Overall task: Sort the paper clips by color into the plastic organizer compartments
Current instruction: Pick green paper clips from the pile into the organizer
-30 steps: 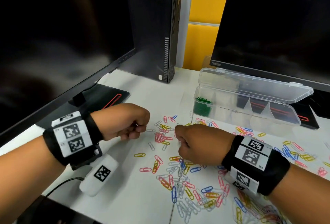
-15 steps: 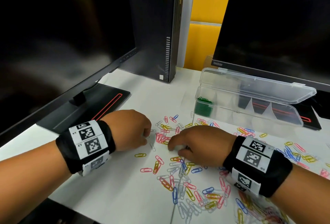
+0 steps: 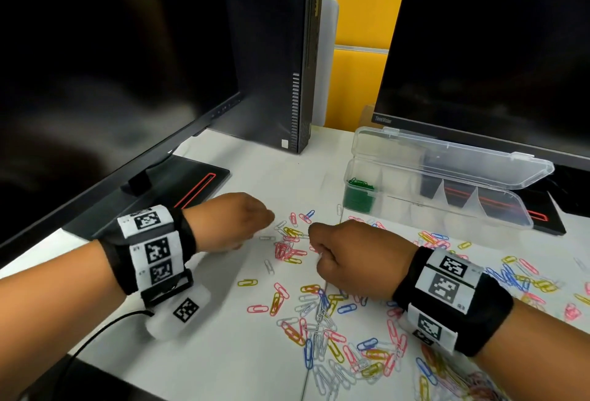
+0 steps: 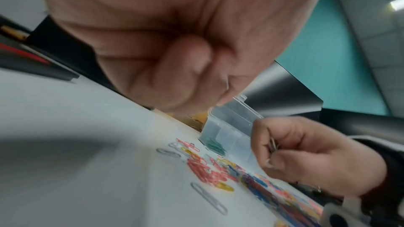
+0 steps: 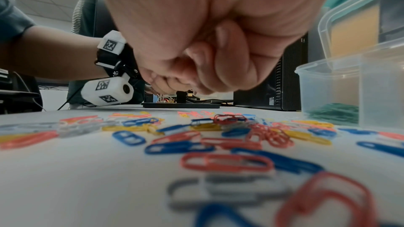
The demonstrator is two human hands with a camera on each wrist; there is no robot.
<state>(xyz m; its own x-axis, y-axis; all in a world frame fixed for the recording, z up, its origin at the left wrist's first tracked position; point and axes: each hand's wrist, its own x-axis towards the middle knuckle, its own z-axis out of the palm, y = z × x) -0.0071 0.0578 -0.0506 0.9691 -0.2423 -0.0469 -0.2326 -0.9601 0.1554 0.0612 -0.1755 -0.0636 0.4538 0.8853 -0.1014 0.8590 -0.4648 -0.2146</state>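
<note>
Red, blue, yellow and silver paper clips point(image 3: 319, 314) lie scattered over the white table point(image 3: 223, 352). A small red heap point(image 3: 284, 250) sits between my hands. The clear plastic organizer point(image 3: 431, 213) stands open at the back right, with green clips point(image 3: 359, 197) in its leftmost compartment. My right hand point(image 3: 319, 250) hovers curled over the clips. In the left wrist view it pinches a few silver clips point(image 4: 272, 145) between thumb and fingers. My left hand point(image 3: 255, 234) is a closed fist just left of the red heap, with the thumb point(image 4: 192, 61) pressed on the fingers. No clip shows in it.
Two dark monitors point(image 3: 495, 49) stand at left and right, their black bases point(image 3: 178, 186) on the table. A black computer tower point(image 3: 274, 65) stands behind the middle. The organizer's lid point(image 3: 447, 157) leans back towards the right monitor. A black cable point(image 3: 95, 336) runs at the near left.
Both hands dipped to the table half a second ago and have lifted slightly. The left hand has rolled so its wrist camera shows below the wrist again. The right hand is curled tighter.
</note>
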